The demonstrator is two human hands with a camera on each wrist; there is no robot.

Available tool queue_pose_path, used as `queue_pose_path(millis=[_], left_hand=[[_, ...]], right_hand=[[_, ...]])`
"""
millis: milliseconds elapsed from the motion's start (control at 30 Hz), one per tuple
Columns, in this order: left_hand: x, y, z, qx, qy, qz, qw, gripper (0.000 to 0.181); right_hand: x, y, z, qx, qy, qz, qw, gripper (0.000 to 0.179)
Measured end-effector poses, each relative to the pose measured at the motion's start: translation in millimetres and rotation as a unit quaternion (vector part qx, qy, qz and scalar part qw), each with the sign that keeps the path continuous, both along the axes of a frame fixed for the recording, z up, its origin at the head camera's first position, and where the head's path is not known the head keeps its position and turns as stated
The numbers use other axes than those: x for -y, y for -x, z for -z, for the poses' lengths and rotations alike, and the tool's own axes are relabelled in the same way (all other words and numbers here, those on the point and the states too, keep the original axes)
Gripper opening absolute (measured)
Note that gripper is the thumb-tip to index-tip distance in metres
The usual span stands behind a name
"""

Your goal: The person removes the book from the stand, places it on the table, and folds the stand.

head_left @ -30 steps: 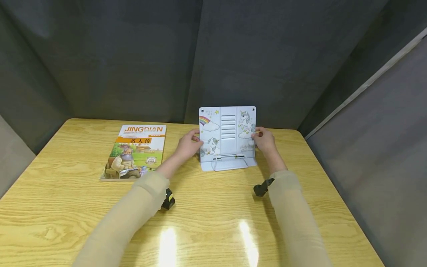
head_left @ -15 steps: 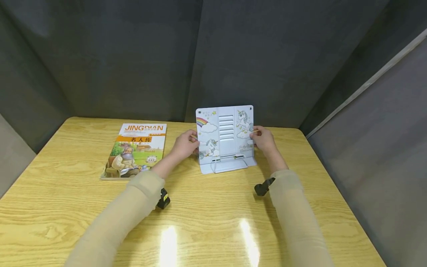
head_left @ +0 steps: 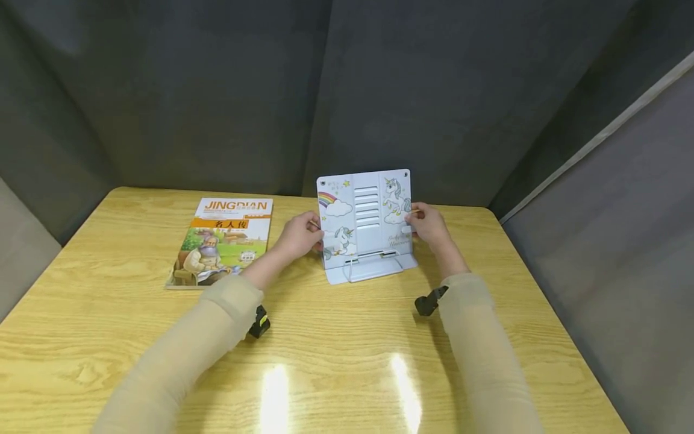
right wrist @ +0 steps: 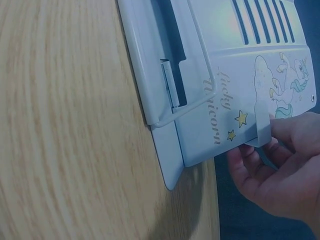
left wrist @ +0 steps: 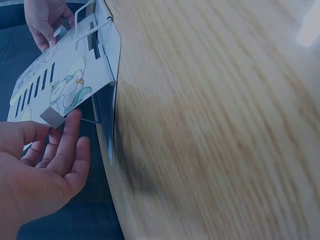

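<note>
A white book stand [head_left: 368,226] printed with unicorns, clouds and a rainbow stands tilted back near the table's rear edge, its wire page holder in front at the bottom. My left hand [head_left: 299,236] grips the stand's left edge; in the left wrist view the thumb and fingertips meet beside a small white clip [left wrist: 52,117]. On the opposite edge my right hand [head_left: 428,225] pinches the panel, thumb in front and fingers behind, next to another white clip [right wrist: 262,122] seen in the right wrist view.
To the left lies a book [head_left: 225,241] with an illustrated cover, flat on the wooden table [head_left: 336,337]. Dark grey curtains [head_left: 217,90] hang right behind the table and along its sides.
The stand has shifted slightly left and turned a little, its left side coming nearer. Both hands moved with it, keeping their hold. The book stays put.
</note>
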State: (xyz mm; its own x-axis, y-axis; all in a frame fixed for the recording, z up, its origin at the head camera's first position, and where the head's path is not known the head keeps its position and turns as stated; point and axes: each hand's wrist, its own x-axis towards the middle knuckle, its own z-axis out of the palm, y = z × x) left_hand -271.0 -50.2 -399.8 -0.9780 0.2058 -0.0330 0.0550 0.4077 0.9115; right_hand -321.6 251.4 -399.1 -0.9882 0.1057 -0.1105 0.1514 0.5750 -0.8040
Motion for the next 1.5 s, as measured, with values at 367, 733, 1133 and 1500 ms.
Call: queue_pose_path(millis=[367, 733, 1133, 1500], left_hand=[[3.2, -6.3, -3.2, -0.008, 0.023, 0.011, 0.9997, 0.012], [6.7, -13.3, -2.0, -0.015, 0.028, 0.009, 0.9995, 0.009], [5.4, -20.9, -8.0, 0.001, 0.032, 0.006, 0.9995, 0.01], [3.7, -26.0, -10.0, 0.014, 0.038, 0.01, 0.9991, 0.009]], right_hand=[[0, 1.8, 0.3, 0.006, -0.003, -0.013, 0.9999, 0.04], [3, 6.7, 1.9, 0.02, 0.016, -0.019, 0.9995, 0.039], [7, 7.1, -2.0, 0.022, -0.003, -0.03, 0.9993, 0.04], [12, 8.2, -4.1, 0.014, -0.02, -0.034, 0.9991, 0.04]])
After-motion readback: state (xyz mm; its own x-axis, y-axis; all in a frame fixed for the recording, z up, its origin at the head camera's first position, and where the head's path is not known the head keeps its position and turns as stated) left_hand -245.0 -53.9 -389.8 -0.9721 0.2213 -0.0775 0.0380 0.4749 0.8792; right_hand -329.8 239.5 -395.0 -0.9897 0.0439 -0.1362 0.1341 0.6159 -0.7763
